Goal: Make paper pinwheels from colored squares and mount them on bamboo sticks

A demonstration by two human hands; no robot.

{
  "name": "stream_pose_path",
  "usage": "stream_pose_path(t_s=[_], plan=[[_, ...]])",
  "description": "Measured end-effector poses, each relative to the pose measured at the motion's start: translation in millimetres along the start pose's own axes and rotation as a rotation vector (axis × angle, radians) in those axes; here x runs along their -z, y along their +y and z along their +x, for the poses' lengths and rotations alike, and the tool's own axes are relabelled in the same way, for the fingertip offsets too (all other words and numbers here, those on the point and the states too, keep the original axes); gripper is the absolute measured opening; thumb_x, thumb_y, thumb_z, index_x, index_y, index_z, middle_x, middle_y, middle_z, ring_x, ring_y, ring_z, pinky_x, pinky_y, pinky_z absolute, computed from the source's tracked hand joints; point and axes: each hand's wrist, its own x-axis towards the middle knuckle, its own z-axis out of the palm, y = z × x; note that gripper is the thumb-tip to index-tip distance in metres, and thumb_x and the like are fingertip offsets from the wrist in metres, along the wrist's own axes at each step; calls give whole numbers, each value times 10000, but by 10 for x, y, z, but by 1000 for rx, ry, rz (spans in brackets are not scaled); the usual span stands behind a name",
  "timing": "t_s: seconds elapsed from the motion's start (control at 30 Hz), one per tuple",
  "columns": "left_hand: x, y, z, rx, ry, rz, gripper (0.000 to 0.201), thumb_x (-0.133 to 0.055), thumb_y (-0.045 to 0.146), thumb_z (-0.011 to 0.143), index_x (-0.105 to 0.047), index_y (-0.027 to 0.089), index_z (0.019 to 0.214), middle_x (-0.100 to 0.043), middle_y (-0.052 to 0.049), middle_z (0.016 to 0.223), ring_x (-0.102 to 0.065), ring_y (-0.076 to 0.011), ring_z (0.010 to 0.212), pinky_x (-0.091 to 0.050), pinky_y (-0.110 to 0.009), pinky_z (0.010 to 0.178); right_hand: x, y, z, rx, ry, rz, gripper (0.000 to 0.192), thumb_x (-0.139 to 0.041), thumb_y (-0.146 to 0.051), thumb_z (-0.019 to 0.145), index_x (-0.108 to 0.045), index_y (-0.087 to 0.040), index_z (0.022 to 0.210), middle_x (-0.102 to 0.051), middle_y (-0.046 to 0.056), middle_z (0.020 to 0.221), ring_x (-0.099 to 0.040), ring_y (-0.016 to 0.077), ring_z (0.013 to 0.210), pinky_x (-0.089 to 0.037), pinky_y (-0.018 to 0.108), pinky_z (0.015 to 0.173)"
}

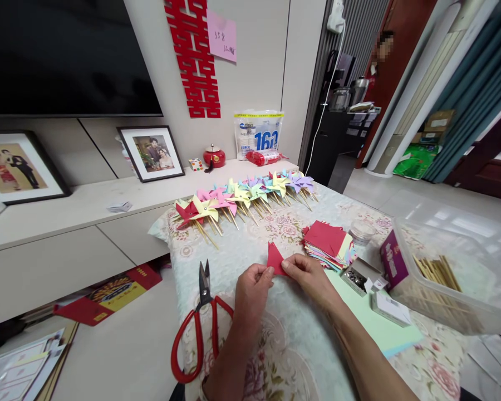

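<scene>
Both grips are closed in a pinch: the left hand (253, 287) and right hand (305, 272) hold opposite sides of a folded red paper (275, 257), thumbs uppermost, above the cloth-covered bench (292, 328). Red-handled scissors (204, 298) lie just beside the left forearm, blades pointing away. Close beyond the right hand sits a stack of coloured paper squares (325, 238), red on top, with a round clear container (362, 231) behind it. Right of that forearm, pale green sheets (361, 317) lie under an open carton of small metal pieces (356, 280) and a small white box (390, 308). A clear plastic tub (421, 295) of wooden sticks (442, 274) stands at the right. A row of pinwheels (240, 195) on sticks lines the far side.

On the cabinet (79, 217), a plastic pack (259, 135) reads "160". A pink note (222, 37) on the wall shows handwritten "35"; its lower line is unclear. The lettering on the tub's purple label (393, 258) is too small to read.
</scene>
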Motion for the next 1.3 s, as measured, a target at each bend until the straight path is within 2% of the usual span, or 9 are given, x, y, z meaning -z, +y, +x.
stream_pose_path(t_s=[0.13,0.3,0.43,0.6,0.7,0.87,1.03,1.17,1.3], plan=[[-18,19,-20,21,-6,-69,302,-686,467,667,-664,170,715,-646,-9,575,-606,-170,565,-414,-259,536,-8,15,8,-12,3,-6,380,-682,-530,709,-560,-198,572,-418,-58,520,-329,106,514,-221,265,513],[-51,-27,-19,82,-28,-201,322,-763,439,638,-656,158,752,-671,-12,600,-601,-139,537,-417,-226,507,-22,-14,1,-35,-4,138,386,-739,-541,648,-586,-191,596,-439,-62,524,-326,99,509,-224,255,511],[-56,-34,-16,67,-7,-270,303,-773,419,645,-641,163,739,-689,-23,605,-585,-126,535,-446,-223,528,-20,-51,-17,-58,-44,198,381,-785,-521,633,-624,-176,628,-485,-58,537,-365,98,517,-249,252,525],[-50,-5,-24,75,-42,-192,257,-756,387,656,-625,171,702,-672,-14,569,-557,-115,521,-427,-212,521,-7,-85,-30,-89,-72,325,403,-848,-499,611,-694,-165,777,-647,-13,656,-527,132,595,-376,266,602],[-63,13,-25,54,-52,-188,233,-758,358,633,-646,166,701,-619,19,525,-505,-99,491,-389,-202,491,-5,-85,-24,-90,-47,376,389,-873,-478,585,-670,-169,705,-634,-24,610,-516,119,561,-375,262,589],[-75,39,-47,14,-28,-272,294,-767,344,629,-727,140,836,-663,12,602,-495,-91,516,-381,-197,498,-18,-78,-13,-74,-12,396,380,-898,-428,550,-616,-182,614,-561,-60,524,-457,94,505,-326,246,545],[-59,51,-74,12,15,-262,243,-765,349,649,-742,137,765,-665,5,597,-472,-85,513,-371,-200,512,-22,-78,-19,-62,39,359,398,-898,-443,543,-644,-178,697,-618,-36,592,-509,114,556,-371,256,581],[-57,42,-74,24,14,-213,258,-764,372,652,-763,142,769,-648,8,581,-475,-96,514,-366,-210,507,-19,-74,-16,-6,53,284,418,-863,-506,585,-599,-186,631,-544,-53,536,-444,102,521,-321,252,543],[-58,31,-63,40,16,-188,293,-764,391,633,-775,142,787,-661,0,586,-496,-109,519,-379,-219,508,-15,-70,-11,9,54,247,433,-847,-540,587,-597,-188,619,-549,-43,543,-442,109,525,-330,258,543]])
